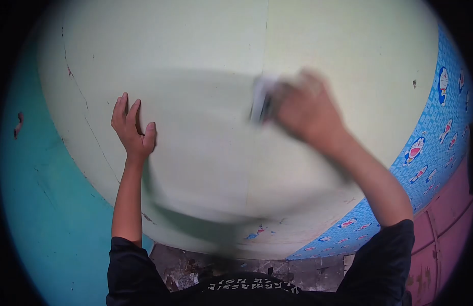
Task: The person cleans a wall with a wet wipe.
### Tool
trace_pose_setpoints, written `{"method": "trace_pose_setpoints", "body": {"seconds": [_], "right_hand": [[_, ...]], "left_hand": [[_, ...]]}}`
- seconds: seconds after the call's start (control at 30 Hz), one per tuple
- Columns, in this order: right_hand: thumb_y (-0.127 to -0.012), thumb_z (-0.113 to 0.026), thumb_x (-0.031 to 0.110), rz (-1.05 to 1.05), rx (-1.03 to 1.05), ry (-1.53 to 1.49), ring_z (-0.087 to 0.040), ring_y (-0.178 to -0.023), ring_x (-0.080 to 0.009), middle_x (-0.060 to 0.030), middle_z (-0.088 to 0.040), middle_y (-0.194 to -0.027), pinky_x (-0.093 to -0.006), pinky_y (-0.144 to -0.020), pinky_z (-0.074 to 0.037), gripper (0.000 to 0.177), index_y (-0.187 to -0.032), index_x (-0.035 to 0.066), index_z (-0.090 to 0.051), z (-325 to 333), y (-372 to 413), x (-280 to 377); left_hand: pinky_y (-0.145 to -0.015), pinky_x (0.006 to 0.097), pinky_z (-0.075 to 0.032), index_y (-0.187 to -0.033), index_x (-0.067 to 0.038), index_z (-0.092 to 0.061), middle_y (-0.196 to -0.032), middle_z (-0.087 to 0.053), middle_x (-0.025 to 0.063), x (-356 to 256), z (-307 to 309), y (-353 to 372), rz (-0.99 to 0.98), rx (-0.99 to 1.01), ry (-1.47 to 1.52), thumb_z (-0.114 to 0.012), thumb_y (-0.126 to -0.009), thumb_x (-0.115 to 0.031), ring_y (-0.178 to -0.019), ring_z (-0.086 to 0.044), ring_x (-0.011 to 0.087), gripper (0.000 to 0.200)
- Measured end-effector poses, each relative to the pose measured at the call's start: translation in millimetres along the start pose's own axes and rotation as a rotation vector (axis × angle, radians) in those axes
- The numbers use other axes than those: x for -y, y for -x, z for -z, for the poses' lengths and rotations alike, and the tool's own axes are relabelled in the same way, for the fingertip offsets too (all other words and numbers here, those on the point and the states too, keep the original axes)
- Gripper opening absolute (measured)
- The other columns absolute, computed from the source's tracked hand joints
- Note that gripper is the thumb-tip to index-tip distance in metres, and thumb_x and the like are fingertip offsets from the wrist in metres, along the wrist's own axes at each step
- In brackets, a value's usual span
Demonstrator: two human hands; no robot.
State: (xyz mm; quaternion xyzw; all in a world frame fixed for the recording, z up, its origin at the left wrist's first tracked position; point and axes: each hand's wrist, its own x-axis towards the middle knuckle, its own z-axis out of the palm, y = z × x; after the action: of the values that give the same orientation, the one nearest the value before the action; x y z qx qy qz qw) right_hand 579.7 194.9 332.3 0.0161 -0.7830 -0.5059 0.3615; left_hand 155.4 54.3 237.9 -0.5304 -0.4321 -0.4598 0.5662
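Observation:
A pale cream wall (211,153) with a vertical seam and thin cracks fills the middle of the head view. My left hand (132,126) rests against it on the left, fingers apart, holding nothing. On the right, my right hand (310,109) is blurred by motion and grips a small white and dark object (262,99) against or close to the wall. Blur hides what exactly that object is. Shadows of my arms and head fall across the wall below the hands.
A teal wall (58,204) with a chipped spot is at the left. Blue cartoon-patterned covering (417,153) runs down the right side, beside a pink panelled surface (440,229). Grey floor (303,273) with debris shows at the bottom.

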Motion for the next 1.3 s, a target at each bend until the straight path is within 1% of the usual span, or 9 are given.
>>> {"method": "trace_pose_setpoints", "body": {"seconds": [0.07, 0.13, 0.27, 0.53, 0.67, 0.93, 1.07, 1.17, 1.3], "right_hand": [[-0.09, -0.067, 0.025, 0.236, 0.115, -0.156, -0.062, -0.123, -0.0201, -0.0012, -0.07, -0.124, -0.0607, -0.116, -0.043, 0.008, -0.095, 0.019, -0.068, 12, 7, 36], [-0.09, -0.067, 0.025, 0.192, 0.037, -0.181, -0.063, -0.122, -0.02, -0.0012, -0.071, -0.123, -0.0619, -0.118, -0.04, 0.009, -0.095, 0.019, -0.068, 8, 6, 11], [-0.079, -0.072, 0.009, -0.301, -0.171, 0.111, -0.063, -0.123, -0.03, -0.0045, -0.07, -0.129, -0.061, -0.109, -0.04, 0.027, -0.106, 0.014, -0.069, 47, -23, -66], [-0.089, -0.066, 0.023, 0.192, 0.033, -0.117, -0.061, -0.128, -0.0214, -0.0015, -0.068, -0.135, -0.0608, -0.116, -0.041, 0.009, -0.097, 0.017, -0.066, 17, 7, -2], [-0.086, -0.069, 0.02, -0.303, -0.153, 0.198, -0.061, -0.128, -0.025, -0.0032, -0.068, -0.135, -0.0585, -0.109, -0.043, 0.015, -0.101, 0.021, -0.068, 42, -16, -73], [-0.091, -0.066, 0.022, 0.239, 0.034, -0.114, -0.06, -0.13, -0.0195, 0.0002, -0.068, -0.131, -0.0626, -0.116, -0.041, 0.008, -0.099, 0.022, -0.068, 11, -5, -14], [-0.087, -0.068, 0.013, -0.249, -0.227, 0.147, -0.064, -0.124, -0.0251, -0.0022, -0.069, -0.13, -0.0536, -0.104, -0.044, 0.015, -0.1, 0.02, -0.07, 37, -36, -83], [-0.086, -0.066, 0.01, -0.261, -0.249, 0.054, -0.064, -0.124, -0.0265, -0.0028, -0.069, -0.129, -0.0503, -0.101, -0.044, 0.017, -0.099, 0.02, -0.071, 28, -37, -69], [-0.081, -0.07, 0.001, 0.159, 0.043, -0.21, -0.06, -0.133, -0.0244, -0.0021, -0.07, -0.135, -0.0547, -0.113, -0.041, 0.028, -0.102, 0.018, -0.07, 8, -11, 0]], "left_hand": [[-0.12, 0.0513, -0.027, -0.14, -0.003, -0.061, -0.16, -0.046, 0.0213, 0, 2, 0, 0.002, 0.016, -0.025, -0.063, -0.091, -0.034, -0.148, -0.04, 0.0405, 0.058], [-0.12, 0.0512, -0.027, -0.14, -0.003, -0.061, -0.16, -0.046, 0.0216, 0, 1, 1, -0.004, 0.009, -0.019, -0.062, -0.091, -0.034, -0.148, -0.04, 0.0405, 0.058], [-0.12, 0.0511, -0.027, -0.14, -0.003, -0.061, -0.16, -0.047, 0.0215, -1, 0, 1, 0.008, -0.011, 0.001, -0.062, -0.092, -0.034, -0.148, -0.04, 0.0401, 0.058], [-0.12, 0.0505, -0.028, -0.139, -0.002, -0.061, -0.16, -0.047, 0.0212, 0, 1, 4, 0.022, -0.008, -0.011, -0.062, -0.091, -0.032, -0.147, -0.04, 0.0401, 0.057], [-0.12, 0.0504, -0.028, -0.138, -0.002, -0.062, -0.16, -0.047, 0.0215, -1, 0, 2, 0.025, -0.015, -0.008, -0.062, -0.09, -0.031, -0.147, -0.04, 0.0398, 0.056], [-0.12, 0.0501, -0.028, -0.139, -0.002, -0.061, -0.159, -0.047, 0.022, -1, 1, 3, 0.033, -0.007, -0.008, -0.063, -0.089, -0.027, -0.146, -0.04, 0.0399, 0.056], [-0.12, 0.0503, -0.028, -0.14, -0.002, -0.061, -0.16, -0.046, 0.0221, -2, 3, 3, 0.031, 0.005, -0.014, -0.063, -0.088, -0.026, -0.147, -0.04, 0.0402, 0.057], [-0.12, 0.0514, -0.027, -0.141, -0.002, -0.06, -0.161, -0.046, 0.0223, -1, 3, 10, 0.062, 0.02, -0.035, -0.063, -0.089, -0.026, -0.148, -0.039, 0.0411, 0.058], [-0.121, 0.053, -0.026, -0.144, -0.002, -0.058, -0.163, -0.043, 0.023, -4, 8, 18, 0.064, 0.055, -0.047, -0.063, -0.09, -0.028, -0.15, -0.036, 0.0425, 0.06]]}}
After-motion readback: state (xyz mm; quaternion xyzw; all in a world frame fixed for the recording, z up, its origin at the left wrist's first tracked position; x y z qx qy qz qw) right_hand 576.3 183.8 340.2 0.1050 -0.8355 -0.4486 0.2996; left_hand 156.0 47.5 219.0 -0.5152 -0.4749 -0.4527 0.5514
